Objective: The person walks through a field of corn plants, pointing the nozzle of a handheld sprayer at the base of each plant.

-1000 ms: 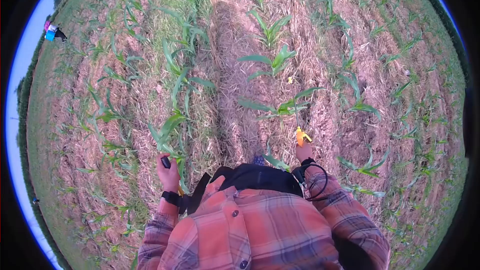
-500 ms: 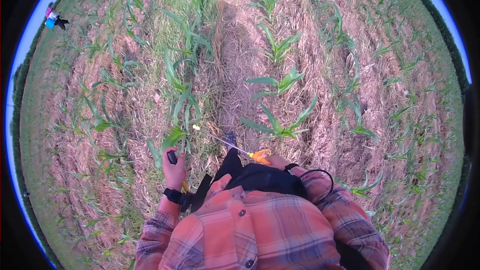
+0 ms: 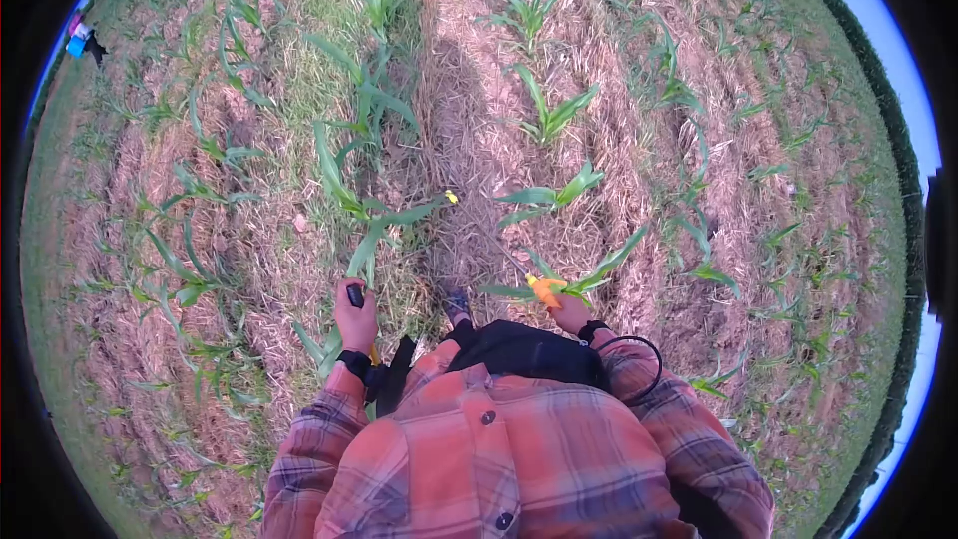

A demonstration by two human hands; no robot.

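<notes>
My right hand [image 3: 572, 313] is wrapped round the orange handle of a spray wand [image 3: 546, 289]. The wand's thin dark tube runs forward and left to a yellow nozzle [image 3: 451, 197], which hangs over the path between two rows of young corn. My left hand [image 3: 356, 327] is closed round a lever with a black end [image 3: 355, 294]; an orange-yellow part of it shows near the wrist. Just ahead of that hand, a corn plant [image 3: 367, 240] spreads its leaves. A thin black hose [image 3: 654, 359] loops beside my right forearm.
Rows of young corn [image 3: 554, 115] with straw and grass between them run ahead on both sides. One shoe [image 3: 456, 301] shows on the bare strip. Far off at the upper left, another person [image 3: 85, 38] stands with something blue. A dark tree line [image 3: 888, 90] edges the field.
The wand has swung right and forward, carrying its nozzle from beside the left corn row to over the path. My right hand moved slightly right and forward; my left still grips the lever.
</notes>
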